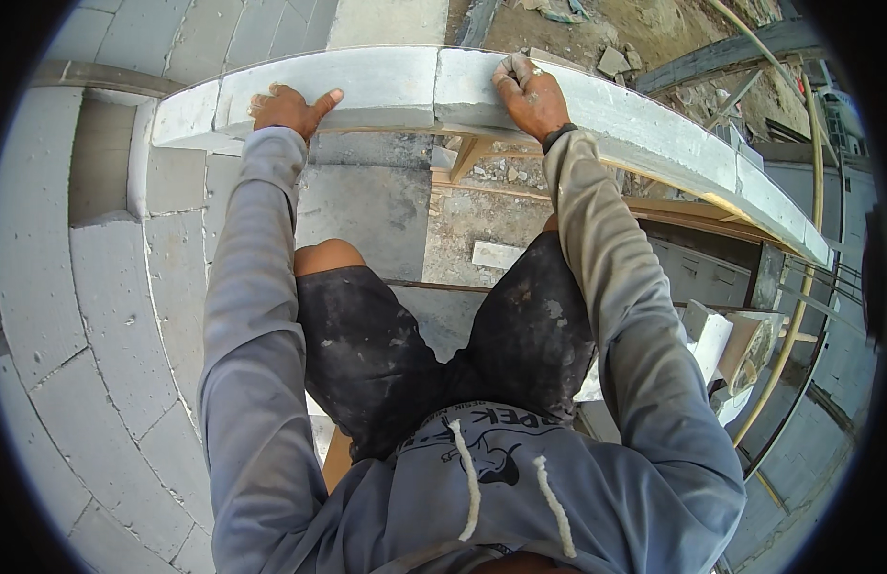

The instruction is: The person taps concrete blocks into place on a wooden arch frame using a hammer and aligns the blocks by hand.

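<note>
A row of pale lightweight concrete blocks (376,88) runs across in front of me, bent by the lens, with a joint between my two hands. My left hand (292,109) rests on the left block near its end, thumb stretched out to the right and fingers apart. On the block right of the joint (616,113), my right hand (532,96) lies at the top face with its fingers curled in and pressed together. Whatever those fingers hold, if anything, is too small or hidden to make out. A dark band circles the right wrist.
A block wall (128,297) with a square recess (101,163) stands at left. Wooden boards (467,158) support the row underneath. Below lie rubble and a loose white block (497,254). Bamboo poles (813,191) and a cut log (750,350) stand at right.
</note>
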`<action>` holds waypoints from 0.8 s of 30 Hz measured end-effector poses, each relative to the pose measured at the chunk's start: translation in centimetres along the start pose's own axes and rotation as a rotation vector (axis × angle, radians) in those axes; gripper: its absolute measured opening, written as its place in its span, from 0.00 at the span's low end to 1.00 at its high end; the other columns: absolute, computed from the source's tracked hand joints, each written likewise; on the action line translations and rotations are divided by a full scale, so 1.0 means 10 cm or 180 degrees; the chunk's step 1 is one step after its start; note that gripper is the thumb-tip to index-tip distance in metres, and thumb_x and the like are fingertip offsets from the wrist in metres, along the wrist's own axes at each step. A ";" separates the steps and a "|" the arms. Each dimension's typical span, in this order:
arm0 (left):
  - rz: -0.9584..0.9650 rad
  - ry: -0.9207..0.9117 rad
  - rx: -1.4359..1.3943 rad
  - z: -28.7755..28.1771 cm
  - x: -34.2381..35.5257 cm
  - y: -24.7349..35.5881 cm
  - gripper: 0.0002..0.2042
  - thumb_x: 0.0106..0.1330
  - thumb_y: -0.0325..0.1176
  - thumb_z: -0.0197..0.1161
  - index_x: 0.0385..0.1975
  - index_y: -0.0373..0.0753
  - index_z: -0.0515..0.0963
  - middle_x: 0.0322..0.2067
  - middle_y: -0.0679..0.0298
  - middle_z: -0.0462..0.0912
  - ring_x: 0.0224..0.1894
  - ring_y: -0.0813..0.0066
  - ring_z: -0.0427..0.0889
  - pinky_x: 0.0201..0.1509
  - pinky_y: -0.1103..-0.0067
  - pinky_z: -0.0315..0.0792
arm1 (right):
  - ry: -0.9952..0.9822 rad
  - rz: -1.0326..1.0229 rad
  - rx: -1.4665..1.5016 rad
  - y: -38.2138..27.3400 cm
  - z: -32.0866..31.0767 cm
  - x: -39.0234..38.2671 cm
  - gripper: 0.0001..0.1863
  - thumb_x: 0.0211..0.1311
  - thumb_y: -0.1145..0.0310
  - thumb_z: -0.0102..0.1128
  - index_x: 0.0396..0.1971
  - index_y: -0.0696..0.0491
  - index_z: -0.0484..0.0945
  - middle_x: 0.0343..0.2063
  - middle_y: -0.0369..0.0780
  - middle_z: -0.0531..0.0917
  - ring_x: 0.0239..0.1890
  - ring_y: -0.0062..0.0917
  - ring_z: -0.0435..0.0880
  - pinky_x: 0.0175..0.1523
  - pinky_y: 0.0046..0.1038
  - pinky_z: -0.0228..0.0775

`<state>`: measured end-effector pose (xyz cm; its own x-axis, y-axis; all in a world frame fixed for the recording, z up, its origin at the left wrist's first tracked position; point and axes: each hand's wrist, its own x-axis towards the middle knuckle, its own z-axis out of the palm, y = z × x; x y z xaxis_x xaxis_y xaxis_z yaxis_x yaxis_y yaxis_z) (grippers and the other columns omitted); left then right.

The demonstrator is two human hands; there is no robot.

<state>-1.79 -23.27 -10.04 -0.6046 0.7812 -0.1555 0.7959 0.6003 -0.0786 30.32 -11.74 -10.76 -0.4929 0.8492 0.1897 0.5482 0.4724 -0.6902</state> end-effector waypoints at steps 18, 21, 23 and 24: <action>-0.0016 0.0037 0.0062 0.05 0.00 0.00 0.57 0.48 0.76 0.49 0.56 0.17 0.58 0.47 0.37 0.74 0.51 0.49 0.75 0.54 0.67 0.69 | -0.0071 -0.0215 -0.0462 -0.04 0.05 0.00 0.10 0.59 0.60 0.51 0.32 0.50 0.73 0.22 0.43 0.80 0.28 0.40 0.79 0.35 0.35 0.69; 0.0024 0.0024 0.0053 0.05 0.00 -0.01 0.57 0.48 0.75 0.49 0.56 0.17 0.58 0.47 0.37 0.74 0.51 0.48 0.75 0.54 0.67 0.69 | -0.0178 -0.0111 -0.0691 -0.04 0.06 0.00 0.10 0.59 0.60 0.51 0.32 0.50 0.73 0.23 0.43 0.80 0.28 0.40 0.79 0.35 0.36 0.69; 0.0038 0.0119 0.0075 0.05 0.00 -0.01 0.56 0.47 0.75 0.50 0.56 0.17 0.59 0.47 0.37 0.74 0.51 0.48 0.75 0.54 0.67 0.70 | -0.0102 -0.0222 -0.0712 -0.04 0.08 0.00 0.10 0.59 0.60 0.50 0.32 0.51 0.72 0.22 0.44 0.80 0.28 0.41 0.79 0.35 0.38 0.69; 0.0038 0.0114 0.0075 0.05 0.00 -0.01 0.56 0.47 0.75 0.50 0.56 0.17 0.59 0.47 0.37 0.74 0.51 0.48 0.75 0.54 0.67 0.70 | -0.0073 -0.0199 -0.0734 -0.04 0.08 0.00 0.10 0.58 0.60 0.50 0.32 0.51 0.71 0.22 0.46 0.80 0.28 0.43 0.79 0.34 0.41 0.69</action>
<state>-1.82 -23.42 -10.49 -0.5954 0.7942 -0.1211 0.8034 0.5870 -0.1002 29.52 -12.17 -11.05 -0.5445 0.8122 0.2092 0.6547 0.5675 -0.4993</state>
